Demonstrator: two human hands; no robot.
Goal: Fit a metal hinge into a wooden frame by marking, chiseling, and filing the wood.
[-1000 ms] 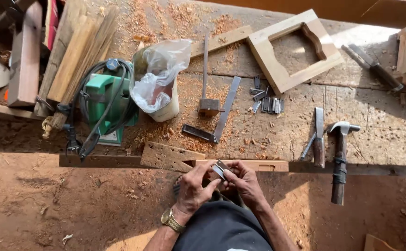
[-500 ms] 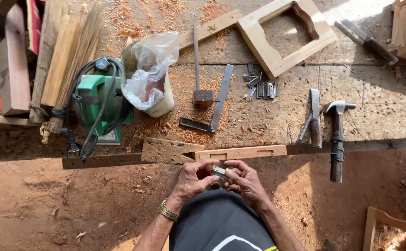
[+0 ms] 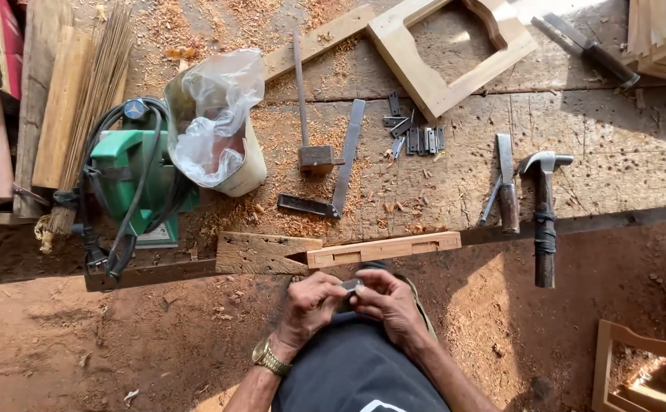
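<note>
Both of my hands are held together just below the workbench edge, pinching a small metal piece (image 3: pixel 350 287) between the fingertips. My left hand (image 3: pixel 311 302) wears a gold wristwatch (image 3: pixel 269 357); my right hand (image 3: pixel 388 302) grips the piece from the other side. Just above them a short light wooden bar (image 3: pixel 382 249) with shallow cut recesses lies along the bench's front edge. The metal piece is mostly hidden by my fingers.
On the bench are a green power tool (image 3: pixel 129 181) with black cord, a bucket with a plastic bag (image 3: pixel 218 122), a metal square (image 3: pixel 344 164), a mallet (image 3: pixel 311 149), several small hinges (image 3: pixel 415 137), a chisel (image 3: pixel 507 187), a hammer (image 3: pixel 543 214), a wooden frame (image 3: pixel 432 53). Red dirt floor below.
My view has shifted so the bench sits higher in frame. My hands have stayed together on the small piece, slightly lower relative to the bar.
</note>
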